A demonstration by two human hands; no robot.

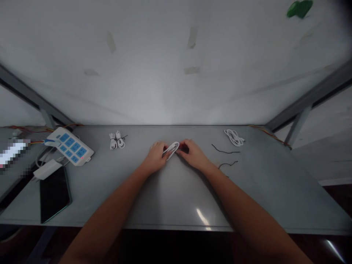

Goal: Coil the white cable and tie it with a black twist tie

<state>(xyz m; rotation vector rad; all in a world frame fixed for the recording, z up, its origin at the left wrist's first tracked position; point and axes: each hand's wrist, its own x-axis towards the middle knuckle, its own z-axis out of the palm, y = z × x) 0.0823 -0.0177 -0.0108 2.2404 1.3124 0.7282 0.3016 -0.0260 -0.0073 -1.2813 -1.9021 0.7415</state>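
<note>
A looped white cable [173,148] is held just above the middle of the table. My left hand [157,157] grips the bundle at its left side, thumb in front and fingers behind. From the right, my right hand [190,153] is closed with thumb and forefinger at the cable's right edge; the exact contact is small and hard to see. To the right lie a loose coil of white cable [234,138] and thin black twist ties [226,151], one of them partly hidden by my right forearm. Two white cable bundles [117,140] with black ties rest on the left.
A white power strip [88,154] with blue sockets stands at the left, with a white adapter [48,169] and a dark tablet [55,194] in front of it. A white wall [170,84] rises behind the grey table [176,205]. Metal frame bars flank both sides.
</note>
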